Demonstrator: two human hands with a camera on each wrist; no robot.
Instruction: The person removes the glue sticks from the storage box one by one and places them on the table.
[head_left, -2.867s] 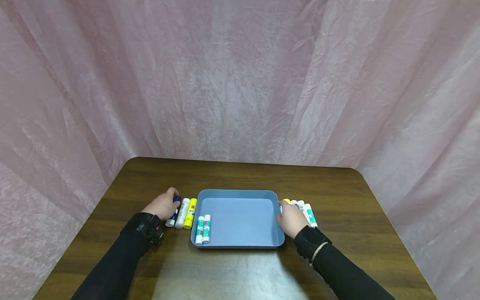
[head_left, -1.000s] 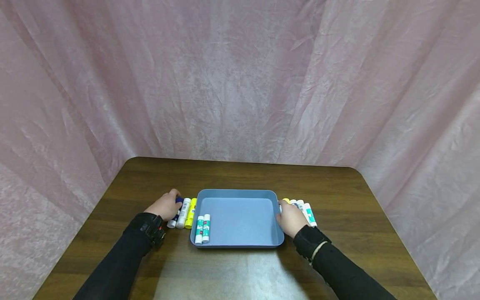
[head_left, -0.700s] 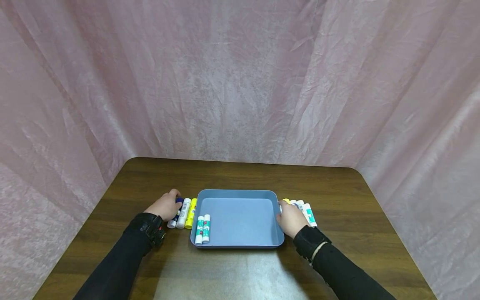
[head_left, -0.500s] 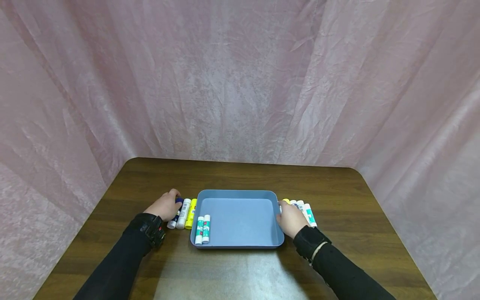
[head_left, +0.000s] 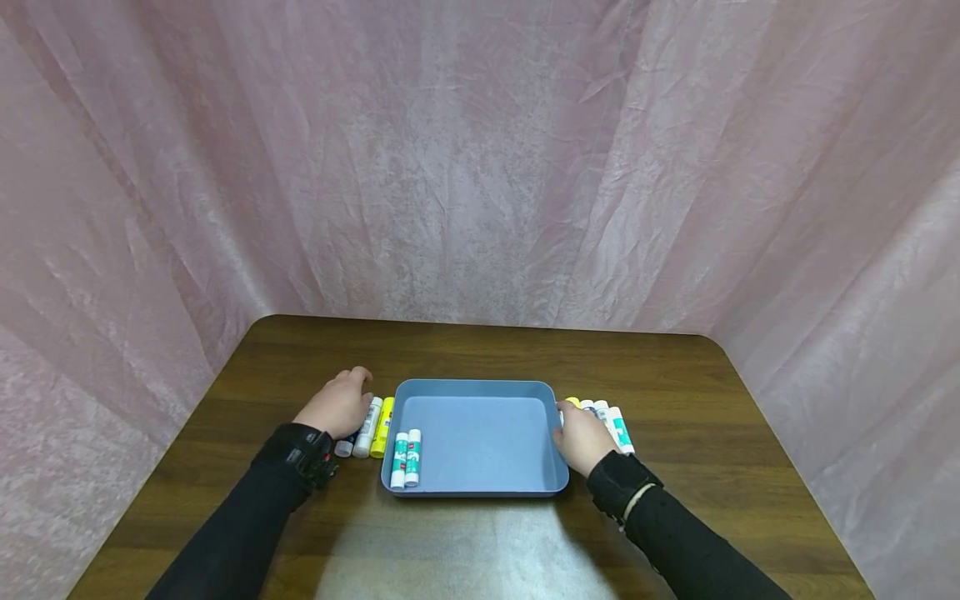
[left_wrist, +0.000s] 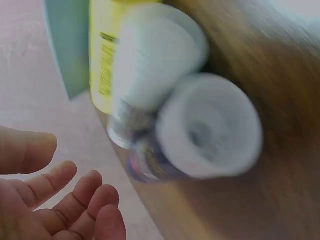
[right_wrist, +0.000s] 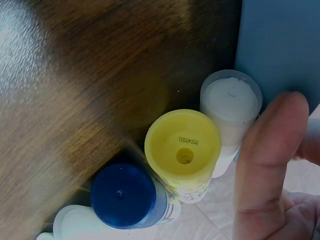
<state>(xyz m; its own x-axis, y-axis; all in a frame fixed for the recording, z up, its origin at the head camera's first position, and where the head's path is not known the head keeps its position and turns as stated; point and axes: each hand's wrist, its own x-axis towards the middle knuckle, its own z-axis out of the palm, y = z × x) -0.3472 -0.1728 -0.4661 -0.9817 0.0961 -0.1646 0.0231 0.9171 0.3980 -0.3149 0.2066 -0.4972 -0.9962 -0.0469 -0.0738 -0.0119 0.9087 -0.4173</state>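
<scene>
Fingers spread, my left hand [head_left: 335,405] hovers just over the row of glue sticks left of the tray, holding nothing. Beneath it lies a dark blue glue stick [left_wrist: 152,162], mostly hidden in the head view. Beside that are a white glue stick [head_left: 367,427] and a yellow glue stick [head_left: 382,427]. My right hand [head_left: 584,438] holds the right rim of the blue tray [head_left: 480,492]. In the right wrist view its thumb [right_wrist: 265,165] lies against the tray wall. Two green-and-white glue sticks, one of them the left one [head_left: 399,460], lie inside the tray at its left.
Right of the tray runs another row: a clear-ended white glue stick [right_wrist: 231,100], a yellow-ended one [right_wrist: 182,145], a blue-ended one [right_wrist: 125,195] and a green-and-white one [head_left: 621,429]. The wooden table [head_left: 480,350] ends at a pink curtain [head_left: 480,167].
My left hand had nudged the dark blue glue stick right, against the white one. Now it has let go, with its fingers lifted and moved slightly right. The right hand and tray stay put.
</scene>
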